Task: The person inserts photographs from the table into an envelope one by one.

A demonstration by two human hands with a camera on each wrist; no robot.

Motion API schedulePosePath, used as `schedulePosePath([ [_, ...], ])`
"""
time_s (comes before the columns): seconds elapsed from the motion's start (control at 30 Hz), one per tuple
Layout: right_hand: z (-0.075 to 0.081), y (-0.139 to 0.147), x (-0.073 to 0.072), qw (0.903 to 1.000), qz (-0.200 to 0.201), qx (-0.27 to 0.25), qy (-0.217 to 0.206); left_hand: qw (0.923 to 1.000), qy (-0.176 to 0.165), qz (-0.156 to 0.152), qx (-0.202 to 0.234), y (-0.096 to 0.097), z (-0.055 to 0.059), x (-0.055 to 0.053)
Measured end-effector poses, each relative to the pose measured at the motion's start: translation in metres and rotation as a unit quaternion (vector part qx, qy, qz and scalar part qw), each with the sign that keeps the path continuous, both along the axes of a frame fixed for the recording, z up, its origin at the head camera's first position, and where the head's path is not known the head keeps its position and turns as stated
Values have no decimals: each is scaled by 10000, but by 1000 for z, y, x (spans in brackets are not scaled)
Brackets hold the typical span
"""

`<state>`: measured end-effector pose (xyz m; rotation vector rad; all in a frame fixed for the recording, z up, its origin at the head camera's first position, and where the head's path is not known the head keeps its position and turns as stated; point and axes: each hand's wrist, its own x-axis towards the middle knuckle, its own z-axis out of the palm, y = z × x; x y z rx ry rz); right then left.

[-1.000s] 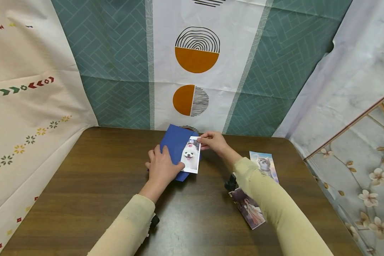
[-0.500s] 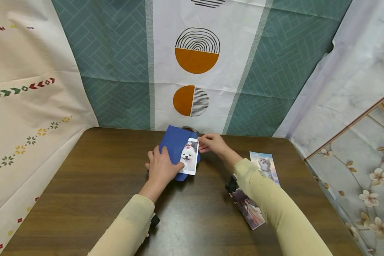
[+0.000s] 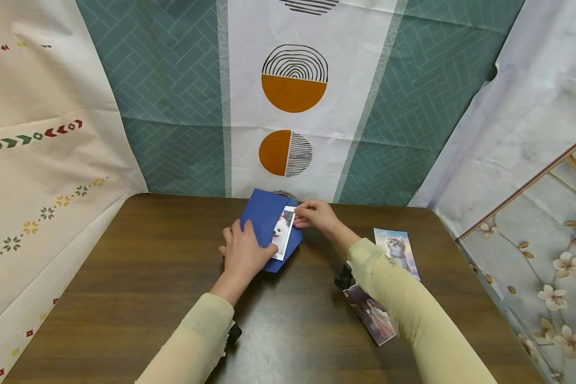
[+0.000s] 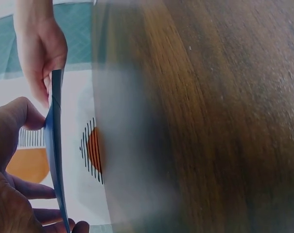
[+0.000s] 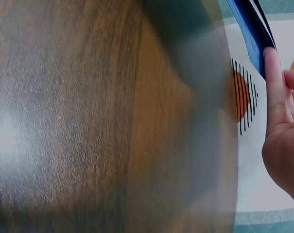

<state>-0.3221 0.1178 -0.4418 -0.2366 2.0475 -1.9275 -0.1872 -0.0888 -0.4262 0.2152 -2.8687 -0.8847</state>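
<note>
A blue envelope (image 3: pixel 263 212) is held above the far part of the table. My left hand (image 3: pixel 246 250) grips it by its left side, thumb across the front; in the left wrist view the envelope (image 4: pixel 54 131) shows edge-on between thumb and fingers. A white-bordered photo (image 3: pixel 281 233) of a fluffy white dog lies partly inside the envelope, its left part hidden. My right hand (image 3: pixel 317 217) pinches the photo's upper right edge between thumb and fingers. In the right wrist view, that hand (image 5: pixel 283 111) has a finger along the blue envelope (image 5: pixel 251 34).
On the right of the brown wooden table (image 3: pixel 139 298) lie a kitten picture (image 3: pixel 396 246) and a dark picture with a robed figure (image 3: pixel 372 316), both partly under or near the right sleeve. A patterned cloth (image 3: pixel 173 106) hangs behind the table's far edge.
The dog photo has slid left into the envelope, and less of it shows now. My right hand moved slightly left with it. The left hand keeps its hold on the envelope.
</note>
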Motion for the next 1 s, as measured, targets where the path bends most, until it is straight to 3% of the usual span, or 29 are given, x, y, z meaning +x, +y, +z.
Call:
schedulePosePath([
  [0.33, -2, -10, 4, 9994, 84, -281, -172, 10000, 53, 39, 55, 2, 2, 0],
  [1.0, 2, -21, 6, 9990, 420, 72, -144, 9997, 179, 10, 138, 2, 9, 2],
])
